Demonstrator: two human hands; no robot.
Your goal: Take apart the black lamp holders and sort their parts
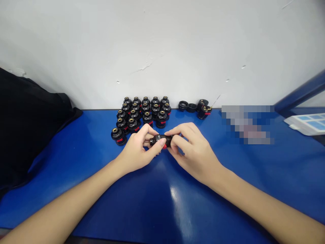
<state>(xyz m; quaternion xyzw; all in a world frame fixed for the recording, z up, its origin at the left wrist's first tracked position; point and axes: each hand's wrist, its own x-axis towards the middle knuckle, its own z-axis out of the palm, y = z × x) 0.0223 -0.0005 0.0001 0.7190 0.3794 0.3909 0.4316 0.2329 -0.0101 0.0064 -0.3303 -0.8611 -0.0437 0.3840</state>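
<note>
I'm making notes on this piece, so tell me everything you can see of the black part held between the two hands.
The black part looks like glossy plastic, with a narrow end, a wider stepped shoulder and a main body bearing a red patch. It lies sideways, narrow end to the left, in front of the blue table. The left hand grips around the shoulder; the right hand's fingers hold the other end. Fingers hide some of it.

The left hand [138,148] and right hand [196,154] are bare, with slender fingers [179,129]; behind the wrists [123,165], slim forearms [83,195] are bare too.
</note>
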